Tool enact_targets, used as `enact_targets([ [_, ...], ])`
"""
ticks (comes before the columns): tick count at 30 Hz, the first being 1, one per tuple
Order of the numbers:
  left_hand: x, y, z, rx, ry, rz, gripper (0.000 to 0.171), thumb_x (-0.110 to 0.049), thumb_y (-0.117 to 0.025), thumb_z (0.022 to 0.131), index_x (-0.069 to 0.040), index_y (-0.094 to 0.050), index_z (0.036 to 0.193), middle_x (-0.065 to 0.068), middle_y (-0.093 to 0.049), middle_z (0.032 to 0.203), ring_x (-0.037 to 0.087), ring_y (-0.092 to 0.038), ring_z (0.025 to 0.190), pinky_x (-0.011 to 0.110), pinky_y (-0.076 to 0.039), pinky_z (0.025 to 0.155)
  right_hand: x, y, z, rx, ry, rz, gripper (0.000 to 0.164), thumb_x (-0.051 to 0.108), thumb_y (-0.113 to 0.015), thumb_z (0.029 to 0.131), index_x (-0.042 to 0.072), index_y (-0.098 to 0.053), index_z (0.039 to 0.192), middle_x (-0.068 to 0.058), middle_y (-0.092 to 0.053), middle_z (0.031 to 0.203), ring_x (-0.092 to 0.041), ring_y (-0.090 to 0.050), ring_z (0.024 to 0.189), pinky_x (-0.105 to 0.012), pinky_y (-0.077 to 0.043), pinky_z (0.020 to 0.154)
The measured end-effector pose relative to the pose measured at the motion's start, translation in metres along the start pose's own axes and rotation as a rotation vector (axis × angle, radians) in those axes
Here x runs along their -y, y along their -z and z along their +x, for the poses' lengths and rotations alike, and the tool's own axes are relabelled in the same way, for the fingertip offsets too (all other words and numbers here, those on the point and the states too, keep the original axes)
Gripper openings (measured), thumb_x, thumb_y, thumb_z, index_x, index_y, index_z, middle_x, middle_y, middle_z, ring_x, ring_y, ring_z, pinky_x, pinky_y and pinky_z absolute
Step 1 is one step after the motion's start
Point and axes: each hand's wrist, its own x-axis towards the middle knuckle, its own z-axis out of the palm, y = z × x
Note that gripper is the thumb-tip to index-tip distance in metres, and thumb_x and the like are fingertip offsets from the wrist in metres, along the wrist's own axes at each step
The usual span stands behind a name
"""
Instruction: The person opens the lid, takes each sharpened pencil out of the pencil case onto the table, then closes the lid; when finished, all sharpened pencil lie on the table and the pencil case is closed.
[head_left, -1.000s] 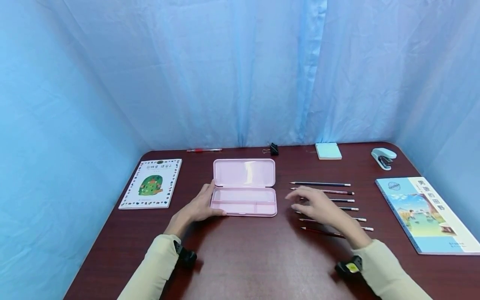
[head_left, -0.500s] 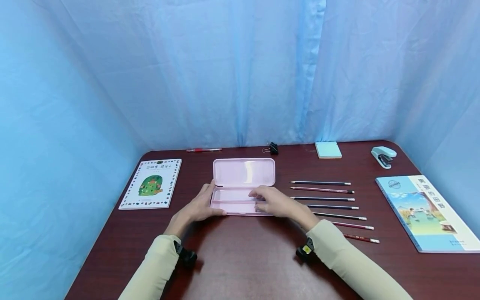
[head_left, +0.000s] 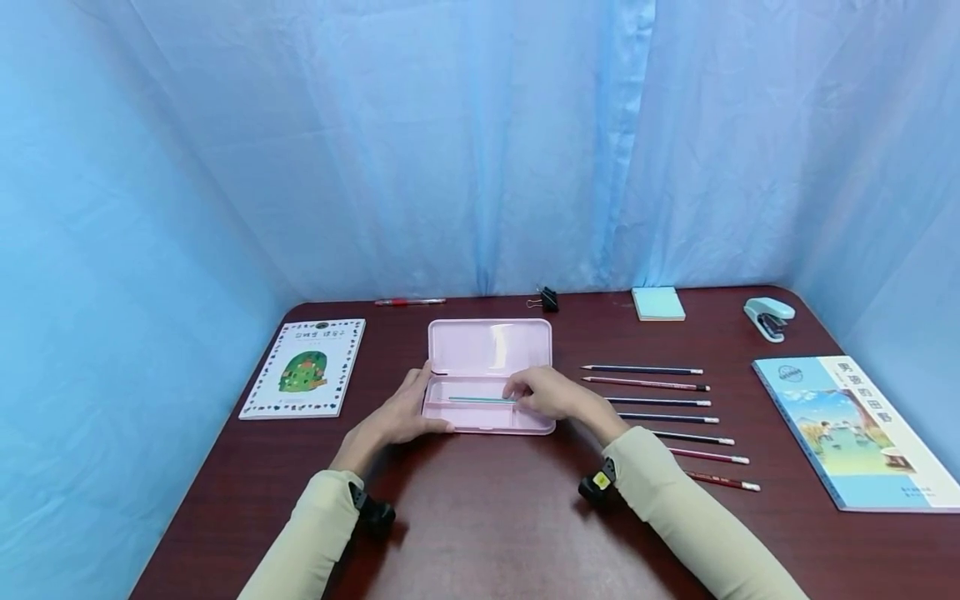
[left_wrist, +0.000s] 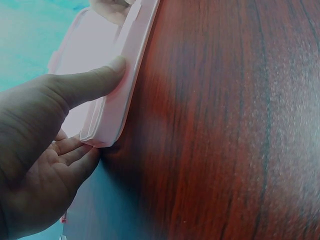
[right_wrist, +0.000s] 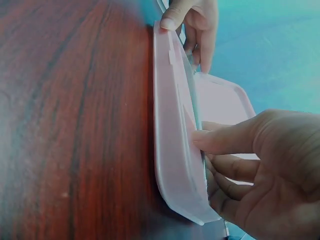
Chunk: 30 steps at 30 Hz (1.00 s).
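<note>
A pink pencil case lies with its lid folded back on the table. My left hand grips its left end; in the left wrist view the thumb rests along the front rim and the fingers are at the end wall. Over the case's right half, my right hand pinches a thin, straight strip with a teal edge between thumb and fingers. The strip runs lengthwise along the divider, and its right end is hidden by the hand. I cannot tell what kind of thing the strip is.
Several pencils lie in a column to the right. Beyond them are a picture-covered book, a stapler and a notepad. A binder clip and red pen lie at the back, another book at left.
My right hand has moved left from the pencils to the case, and its fingers have closed on the thin strip, which now shows. My left hand has stayed at the case's left end.
</note>
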Motion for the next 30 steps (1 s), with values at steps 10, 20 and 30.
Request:
enact_targets([
  [10,0.001,-0.001,0.001,-0.005,-0.003,0.007,0.113,-0.042,-0.078,0.069,-0.011,-0.006,0.149,0.012,-0.027,0.142,0.023,-0.032,0.127,0.041,-0.029,0.104,-0.005,0.009,-0.017,-0.148,-0.053,0.076,0.013,0.010,-0.065,0.085,0.013,-0.071,0.096,0.004,-0.066,0.087,-0.010,-0.055,0.079,-0.029,-0.046,0.072],
  [20,0.001,-0.001,-0.001,-0.011,-0.012,0.005,0.112,-0.041,-0.078,0.069,-0.010,-0.006,0.149,0.013,-0.026,0.142,0.024,-0.032,0.127,0.040,-0.028,0.104,-0.022,0.039,-0.081,-0.243,-0.041,0.109,0.014,0.016,-0.066,0.086,0.020,-0.071,0.098,0.008,-0.064,0.094,-0.009,-0.056,0.081,-0.028,-0.046,0.070],
  [30,0.003,-0.001,-0.001,-0.016,-0.022,0.013,0.112,-0.041,-0.078,0.069,-0.008,-0.008,0.149,0.013,-0.028,0.141,0.025,-0.034,0.126,0.041,-0.029,0.104,-0.048,0.055,-0.172,-0.329,-0.170,-0.037,0.013,0.024,-0.065,0.086,0.028,-0.070,0.098,0.015,-0.064,0.094,-0.002,-0.056,0.084,-0.025,-0.046,0.069],
])
